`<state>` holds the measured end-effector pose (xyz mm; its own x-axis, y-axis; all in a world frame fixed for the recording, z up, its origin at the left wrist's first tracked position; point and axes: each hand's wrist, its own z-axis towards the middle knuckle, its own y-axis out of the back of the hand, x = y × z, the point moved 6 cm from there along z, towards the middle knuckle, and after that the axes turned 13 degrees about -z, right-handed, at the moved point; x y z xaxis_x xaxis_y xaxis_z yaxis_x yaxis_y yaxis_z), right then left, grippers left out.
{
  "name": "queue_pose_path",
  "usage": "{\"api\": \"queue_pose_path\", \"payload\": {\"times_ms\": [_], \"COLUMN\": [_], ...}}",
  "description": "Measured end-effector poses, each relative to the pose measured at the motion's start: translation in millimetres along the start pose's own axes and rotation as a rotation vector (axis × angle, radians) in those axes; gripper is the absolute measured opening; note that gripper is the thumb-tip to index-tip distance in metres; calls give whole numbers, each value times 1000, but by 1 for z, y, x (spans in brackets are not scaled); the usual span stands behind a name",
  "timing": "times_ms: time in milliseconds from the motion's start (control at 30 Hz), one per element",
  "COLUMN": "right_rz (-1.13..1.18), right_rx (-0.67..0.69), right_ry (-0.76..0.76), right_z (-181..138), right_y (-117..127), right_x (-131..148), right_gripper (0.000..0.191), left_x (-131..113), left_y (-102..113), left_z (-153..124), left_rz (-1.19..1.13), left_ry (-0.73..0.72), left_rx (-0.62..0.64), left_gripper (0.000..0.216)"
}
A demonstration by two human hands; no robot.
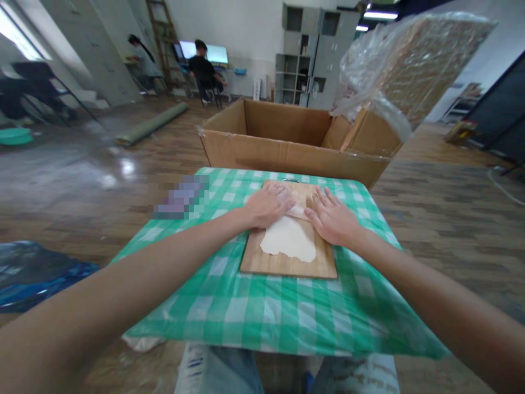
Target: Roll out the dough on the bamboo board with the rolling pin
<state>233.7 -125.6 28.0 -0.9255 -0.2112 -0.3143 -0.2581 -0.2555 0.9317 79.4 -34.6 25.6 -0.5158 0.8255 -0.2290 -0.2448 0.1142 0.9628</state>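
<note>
A thin, uneven sheet of pale dough (289, 239) lies on a wooden cutting board (287, 268). Across its far part runs a pale cylinder (298, 211), a rolling pin or a rolled edge of dough; I cannot tell which. My left hand (270, 204) rests flat over the cylinder's left end, fingers stretched forward. On the other end lies my right hand (331, 216), palm down with its fingers spread. Both hands cover much of the cylinder. The near part of the dough is uncovered.
A green and white checked cloth (241, 312) covers the table. Left on it is a blurred-out flat item (182, 197). Beyond the table stands a large open cardboard box (287, 150) with plastic wrap (373, 65). Two people sit at the back.
</note>
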Motion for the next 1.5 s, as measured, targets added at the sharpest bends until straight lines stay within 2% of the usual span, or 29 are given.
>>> {"api": "queue_pose_path", "payload": {"times_ms": [167,300,400,567,767,1067,1167,1233,1400,1500], "right_rz": [77,70,51,42,62,49,48,62,199,240], "right_rx": [13,-8,-8,1,60,-17,-34,-23,-115,-158], "right_ry": [17,45,76,92,23,-84,-75,-20,116,104], "right_z": [-19,-13,1,28,57,74,70,62,28,10], "right_y": [9,9,4,-4,-19,-25,-21,-20,-14,-13], "right_x": [24,25,18,7,-6,-18,-16,-14,-14,-15], "right_gripper": [77,75,76,80,73,72,68,63,52,38], "left_x": [-25,-34,-27,-2,24,40,35,30,32,43], "left_y": [6,4,4,1,-2,-6,-2,6,53,68], "left_z": [-61,-81,-74,-48,-21,0,-5,-14,-50,-59], "left_rz": [46,61,14,-76,-108,-27,-18,-47,-275,-431], "left_ry": [34,42,84,104,151,191,186,163,123,184], "left_rx": [-81,-70,-26,44,62,40,-36,-135,-583,-740], "left_gripper": [79,85,91,87,89,83,77,72,48,26]}}
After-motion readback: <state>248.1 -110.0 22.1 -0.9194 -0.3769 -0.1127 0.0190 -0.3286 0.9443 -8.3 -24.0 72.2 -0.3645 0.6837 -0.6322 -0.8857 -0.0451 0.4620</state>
